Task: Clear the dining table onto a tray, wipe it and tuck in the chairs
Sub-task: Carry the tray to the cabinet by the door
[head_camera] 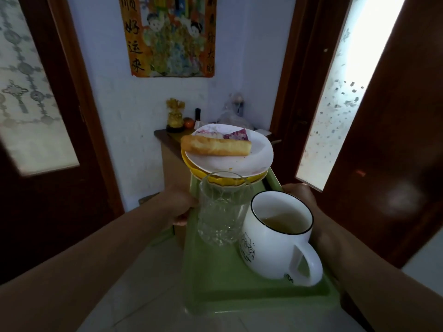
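Both hands, left hand (178, 207) and right hand (300, 191), grip the loaded green tray (239, 283), so clearing looks done; wiping and chairs remain.

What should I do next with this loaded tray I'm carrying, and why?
Probably walk on slowly, holding the green tray level. Both hands, left hand and right hand, grip its sides. The white mug holds liquid, the empty glass stands tall, and the top plate with the fried dough stick sits on stacked dishes, so a tilt might spill or slide them.
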The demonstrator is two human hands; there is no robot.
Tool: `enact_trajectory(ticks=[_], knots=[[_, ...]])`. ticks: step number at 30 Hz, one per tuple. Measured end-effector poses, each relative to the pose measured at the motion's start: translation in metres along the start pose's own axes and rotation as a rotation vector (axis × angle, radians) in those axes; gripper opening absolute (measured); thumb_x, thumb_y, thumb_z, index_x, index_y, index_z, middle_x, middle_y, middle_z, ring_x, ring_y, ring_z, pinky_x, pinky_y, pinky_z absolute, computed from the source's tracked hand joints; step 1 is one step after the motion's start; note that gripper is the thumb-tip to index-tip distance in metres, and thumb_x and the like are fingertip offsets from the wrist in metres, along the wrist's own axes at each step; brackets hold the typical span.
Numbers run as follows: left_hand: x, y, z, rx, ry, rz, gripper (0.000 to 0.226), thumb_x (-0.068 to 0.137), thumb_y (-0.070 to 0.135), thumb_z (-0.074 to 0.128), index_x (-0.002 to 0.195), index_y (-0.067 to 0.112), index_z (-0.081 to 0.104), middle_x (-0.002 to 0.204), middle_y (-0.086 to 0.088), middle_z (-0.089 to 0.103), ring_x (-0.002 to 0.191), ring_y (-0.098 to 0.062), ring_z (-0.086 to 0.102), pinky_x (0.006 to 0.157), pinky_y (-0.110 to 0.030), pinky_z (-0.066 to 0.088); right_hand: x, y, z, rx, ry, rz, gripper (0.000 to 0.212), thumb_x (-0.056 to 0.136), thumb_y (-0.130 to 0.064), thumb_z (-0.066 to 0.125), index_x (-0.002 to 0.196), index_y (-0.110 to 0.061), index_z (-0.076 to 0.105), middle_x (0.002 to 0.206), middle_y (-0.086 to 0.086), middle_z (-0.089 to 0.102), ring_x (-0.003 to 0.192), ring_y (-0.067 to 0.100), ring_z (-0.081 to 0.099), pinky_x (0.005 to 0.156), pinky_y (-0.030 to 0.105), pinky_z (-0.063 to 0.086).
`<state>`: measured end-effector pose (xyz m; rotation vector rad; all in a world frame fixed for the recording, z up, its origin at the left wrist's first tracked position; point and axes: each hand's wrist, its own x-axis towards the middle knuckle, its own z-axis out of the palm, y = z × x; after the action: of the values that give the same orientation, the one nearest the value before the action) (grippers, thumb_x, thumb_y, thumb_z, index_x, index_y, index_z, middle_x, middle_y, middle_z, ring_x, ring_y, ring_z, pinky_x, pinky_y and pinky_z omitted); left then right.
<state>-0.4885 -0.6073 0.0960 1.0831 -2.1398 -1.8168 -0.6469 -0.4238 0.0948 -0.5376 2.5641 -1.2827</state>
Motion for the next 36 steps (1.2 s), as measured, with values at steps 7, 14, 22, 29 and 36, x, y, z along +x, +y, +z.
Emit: enact_trajectory(ticks=[7,14,22,29,36], knots=[[0.098,0.023,-0.041,0.019,0.032,-0.052,0.012,0.091,0.005,0.054,0.081,0.003,0.058,0.066,-0.008,0.054,0.054,-0.016,0.05,0.034,-0.017,0.042,0.094,-0.037,0.046,-0.032,0.019,0.058,0.016,0.086,-0.001,0.054,0.076,0.0,0.066,0.087,0.025,0.062,0.083,0.034,0.058,0.069,0.036,0.043],[0.209,0.039,-0.098,0.037,-0.049,-0.062,0.014,0.094,0.008,0.051,0.103,-0.001,0.059,0.069,-0.006,0.051,0.058,-0.014,0.047,0.045,-0.022,0.047,0.175,-0.075,0.113,-0.017,0.108,0.122,0.019,0.087,-0.002,0.054,0.096,0.001,0.071,0.098,0.024,0.066,0.093,0.038,0.061,0.073,0.036,0.048],[0.337,0.067,-0.165,0.088,-0.157,-0.004,0.025,0.092,0.012,0.054,0.113,-0.001,0.061,0.115,-0.021,0.063,0.107,-0.035,0.058,0.096,-0.051,0.048,0.252,-0.121,0.18,0.067,0.229,0.246,0.021,0.087,-0.007,0.06,0.107,-0.002,0.066,0.103,0.02,0.065,0.092,0.033,0.062,0.073,0.032,0.051],[0.445,0.083,-0.182,0.126,-0.215,0.017,0.015,0.091,0.007,0.054,0.08,0.007,0.064,0.079,-0.009,0.064,0.065,-0.019,0.058,0.045,-0.025,0.049,0.332,-0.136,0.216,0.051,0.283,0.264,0.021,0.087,-0.004,0.059,0.105,-0.004,0.068,0.104,0.018,0.064,0.092,0.032,0.061,0.076,0.035,0.053],[0.531,0.111,-0.183,0.139,-0.242,-0.004,0.03,0.092,0.006,0.053,0.063,0.01,0.056,0.054,-0.002,0.055,0.043,-0.011,0.047,0.035,-0.018,0.038,0.422,-0.141,0.232,0.044,0.31,0.285,0.022,0.087,-0.003,0.057,0.105,-0.008,0.07,0.092,0.012,0.062,0.081,0.025,0.057,0.065,0.028,0.044]])
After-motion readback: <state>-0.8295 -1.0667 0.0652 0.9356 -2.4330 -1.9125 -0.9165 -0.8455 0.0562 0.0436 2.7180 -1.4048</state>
